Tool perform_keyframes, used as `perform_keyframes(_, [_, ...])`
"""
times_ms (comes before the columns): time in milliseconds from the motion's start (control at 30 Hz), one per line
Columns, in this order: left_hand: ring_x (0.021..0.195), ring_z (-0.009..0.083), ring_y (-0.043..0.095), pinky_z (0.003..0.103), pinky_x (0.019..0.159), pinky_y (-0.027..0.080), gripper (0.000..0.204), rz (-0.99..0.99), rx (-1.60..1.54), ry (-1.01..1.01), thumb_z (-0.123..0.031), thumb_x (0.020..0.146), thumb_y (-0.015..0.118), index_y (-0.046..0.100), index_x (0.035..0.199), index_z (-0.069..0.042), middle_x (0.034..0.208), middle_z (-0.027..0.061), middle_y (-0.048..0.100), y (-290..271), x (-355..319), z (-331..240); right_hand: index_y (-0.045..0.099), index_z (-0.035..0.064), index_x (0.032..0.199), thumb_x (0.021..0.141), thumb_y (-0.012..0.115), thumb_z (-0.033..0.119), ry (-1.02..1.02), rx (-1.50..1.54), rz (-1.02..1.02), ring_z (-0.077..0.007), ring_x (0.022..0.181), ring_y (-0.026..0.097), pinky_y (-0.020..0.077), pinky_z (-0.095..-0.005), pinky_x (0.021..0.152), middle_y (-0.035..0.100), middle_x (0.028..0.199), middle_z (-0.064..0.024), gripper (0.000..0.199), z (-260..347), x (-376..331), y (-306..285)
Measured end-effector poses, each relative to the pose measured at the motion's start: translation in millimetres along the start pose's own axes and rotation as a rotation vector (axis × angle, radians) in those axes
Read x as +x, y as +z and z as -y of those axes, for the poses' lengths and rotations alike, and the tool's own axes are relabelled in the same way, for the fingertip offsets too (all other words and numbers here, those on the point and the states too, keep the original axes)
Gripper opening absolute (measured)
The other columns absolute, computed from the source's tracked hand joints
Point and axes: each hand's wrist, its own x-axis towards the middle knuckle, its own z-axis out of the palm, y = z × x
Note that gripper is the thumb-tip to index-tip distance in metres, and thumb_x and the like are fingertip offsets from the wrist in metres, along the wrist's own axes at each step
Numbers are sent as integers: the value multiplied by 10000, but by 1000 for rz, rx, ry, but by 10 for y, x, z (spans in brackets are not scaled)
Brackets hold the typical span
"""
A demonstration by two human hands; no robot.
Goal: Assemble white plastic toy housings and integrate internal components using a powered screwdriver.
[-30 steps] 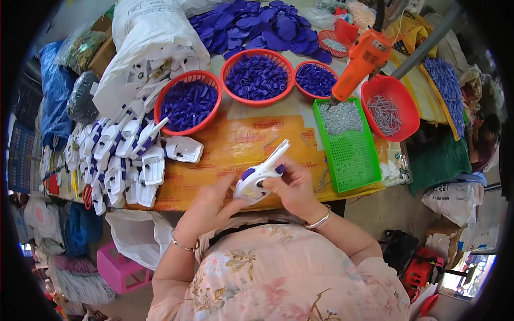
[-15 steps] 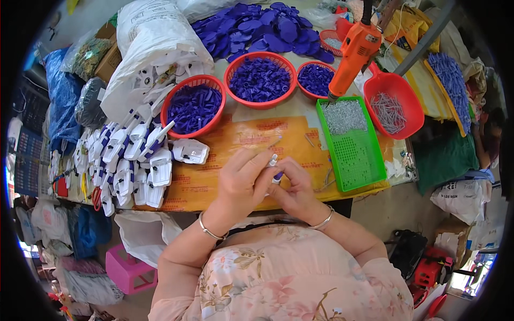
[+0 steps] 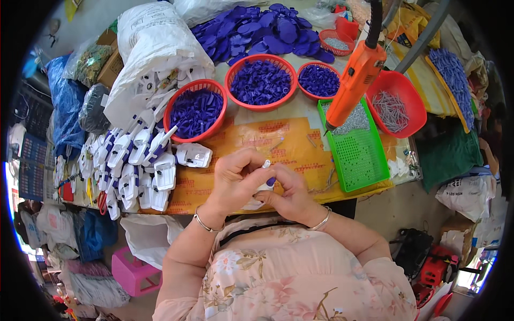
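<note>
gripping 1 smooth white plastic piece (image 3: pixel 261 179) (blue tip), left hand (image 3: pixel 234 179) and right hand (image 3: pixel 286 193) fingers clamped on it.

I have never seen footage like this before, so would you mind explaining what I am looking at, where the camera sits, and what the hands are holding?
The picture comes from a wide fisheye camera worn on a person's head, looking down, so straight edges bend near the rim. There is no machine: the two forearms rising from the lower edge are the person's own. The left hand and right hand meet over the table's near edge and together grip a small white and purple plastic part, mostly hidden by the fingers. On the yellow-covered table lie a cluster of white assembled pieces at the left, three red baskets of purple parts, a green tray and a red bowl of metal pins. An orange power screwdriver hangs above the tray.
</note>
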Motion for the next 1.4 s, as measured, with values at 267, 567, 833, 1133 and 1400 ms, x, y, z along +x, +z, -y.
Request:
perform_keyframes(267, [658,76,423,214,580,327,76,75,-88,-84,25,757,653,610,820,17,746,20,504,-12,11,-82,571,45,924,736,732,82,5,-65,-61,-227,716,527,419,-309,632,522,787,-81,250,6,14,-22])
perform_keyframes(567, [652,89,510,214,555,384,58,-9,-36,-71,37,778,620,631,835,37,756,32,572,69,50,-55,581,38,902,711,750,92,89,-10,-116,-151,679,501,411,-281,593,511,765,-47,261,-68,-32,39])
perform_keyframes(833, [617,48,551,209,550,441,80,-12,-185,-335,-37,820,613,656,845,26,673,18,628,147,82,76,584,-1,893,785,713,164,221,32,-16,-134,684,535,442,-285,602,557,776,-58,236,27,-64,-234])
perform_keyframes(1133, [481,88,531,216,448,401,90,-110,-287,-475,-37,810,617,644,748,23,576,61,598,139,109,197,606,-1,888,861,524,97,-41,-788,-492,-297,746,605,480,-371,680,616,806,-150,131,-371,836,-1969])
perform_keyframes(1400, [449,70,494,212,415,362,130,-187,-335,-573,-76,814,618,614,703,-8,574,79,603,183,13,179,661,121,929,784,517,81,153,-1041,-178,-357,948,539,470,-424,802,562,933,-155,208,-783,1478,-2141])
